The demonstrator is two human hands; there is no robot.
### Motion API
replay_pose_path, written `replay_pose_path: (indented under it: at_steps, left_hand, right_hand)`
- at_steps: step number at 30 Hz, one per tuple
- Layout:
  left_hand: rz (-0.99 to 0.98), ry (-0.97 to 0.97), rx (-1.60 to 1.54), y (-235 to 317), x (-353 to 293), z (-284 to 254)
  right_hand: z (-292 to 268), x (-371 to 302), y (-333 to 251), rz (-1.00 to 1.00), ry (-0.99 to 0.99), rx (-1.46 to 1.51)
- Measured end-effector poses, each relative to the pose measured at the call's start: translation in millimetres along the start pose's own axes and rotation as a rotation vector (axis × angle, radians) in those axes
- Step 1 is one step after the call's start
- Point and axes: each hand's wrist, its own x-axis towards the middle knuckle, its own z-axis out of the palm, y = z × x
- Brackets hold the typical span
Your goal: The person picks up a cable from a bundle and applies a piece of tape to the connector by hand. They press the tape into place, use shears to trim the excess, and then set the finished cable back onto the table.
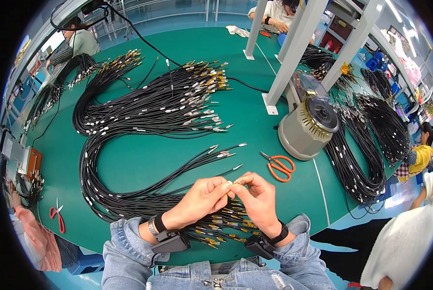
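Observation:
My left hand and my right hand meet fingertip to fingertip above the near part of the table. Both are closed in a pinch around something tiny; a brownish bit shows by the right fingers, too small to name. Under my hands and wrists lies a bundle of black cables with white labels and yellow-and-metal ends. It curves round to the left, and a few loose ends point right, just beyond my fingers. Orange-handled scissors lie open to the right of my right hand.
A larger cable bundle fills the far left of the green table. At right stand a grey machine and metal posts; more cables lie beyond. Red scissors rest at left. Several people work around.

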Motion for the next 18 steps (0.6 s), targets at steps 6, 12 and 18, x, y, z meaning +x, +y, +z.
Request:
replay_pose_path:
  at_steps: [6, 12, 18]
  left_hand:
    - [-0.070, -0.031, -0.091, 3, -4, -5]
    - [-0.022, -0.041, -0.074, 4, -1, -5]
    - [0.375, 0.001, 0.592, -20, 10, -1]
  right_hand:
    - [-6, -4, 1, 0.008, -0.029, -0.067]
    - [-17, 5, -9, -0.025, -0.116, -0.043]
    - [-53, 15, -25, -0.066, 0.258, -0.153]
